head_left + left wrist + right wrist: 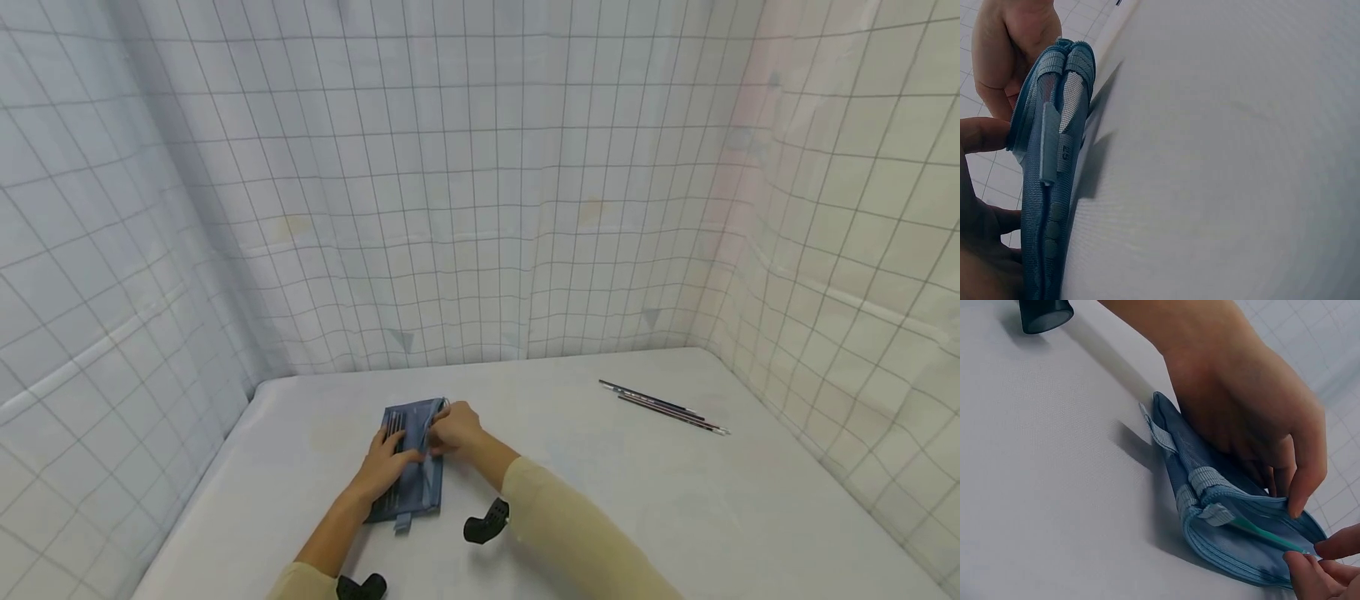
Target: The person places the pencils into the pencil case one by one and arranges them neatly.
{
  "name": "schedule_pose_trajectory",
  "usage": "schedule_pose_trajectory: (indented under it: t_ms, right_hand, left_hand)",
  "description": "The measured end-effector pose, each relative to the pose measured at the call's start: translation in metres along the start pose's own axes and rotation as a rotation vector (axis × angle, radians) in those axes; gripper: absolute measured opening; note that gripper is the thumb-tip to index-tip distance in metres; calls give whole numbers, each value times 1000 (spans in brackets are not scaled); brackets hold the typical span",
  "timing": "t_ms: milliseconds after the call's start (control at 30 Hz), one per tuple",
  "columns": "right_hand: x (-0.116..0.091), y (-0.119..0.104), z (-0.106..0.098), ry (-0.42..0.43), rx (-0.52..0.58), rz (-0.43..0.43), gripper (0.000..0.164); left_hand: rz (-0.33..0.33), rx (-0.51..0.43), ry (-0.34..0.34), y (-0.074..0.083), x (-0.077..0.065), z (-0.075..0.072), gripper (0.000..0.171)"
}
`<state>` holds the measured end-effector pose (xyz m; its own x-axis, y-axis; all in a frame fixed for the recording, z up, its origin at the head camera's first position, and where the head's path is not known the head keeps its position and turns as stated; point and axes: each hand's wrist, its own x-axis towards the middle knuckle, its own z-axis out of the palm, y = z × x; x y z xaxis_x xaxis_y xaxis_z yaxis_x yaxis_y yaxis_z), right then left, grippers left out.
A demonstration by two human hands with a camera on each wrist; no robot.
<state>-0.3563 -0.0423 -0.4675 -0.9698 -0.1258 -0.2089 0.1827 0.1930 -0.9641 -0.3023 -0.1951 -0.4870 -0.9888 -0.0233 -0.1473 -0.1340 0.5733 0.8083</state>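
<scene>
Blue zip pouch (414, 493) lies under my left hand (382, 471) – spread fingers resting on it, unclenched. My right hand (455, 427), just beside, pinches thin teal stick (1263, 534) in open pouch. Slender dark sticks (662, 405) well right of grip.

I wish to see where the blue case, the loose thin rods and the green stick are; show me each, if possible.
Blue case (413, 490), head view: lower part of its top face.
Thin rods (662, 407), head view: middle of the bundle.
Green stick (1266, 534), right wrist view: middle of its visible shaft.
</scene>
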Motion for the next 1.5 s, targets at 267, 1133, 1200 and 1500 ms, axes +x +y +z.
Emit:
schedule_pose_trajectory:
  t_ms: [267, 1133, 1200, 1500]
  right_hand:
    - [-2, -5, -17, -41, -36, -8, 17]
    - [-6, -17, -71, -110, -77, -40, 32]
    - [-7, -18, -75, -107, -82, -41, 32]
    - [-5, -17, -94, -126, -96, -47, 34]
  left_hand:
    - [7, 11, 18, -1, -1, 1, 85]
    - [28, 22, 19, -4, 0, 3, 87]
    - [25, 21, 18, -4, -1, 2, 87]
    - [30, 9, 16, -4, -2, 2, 87]
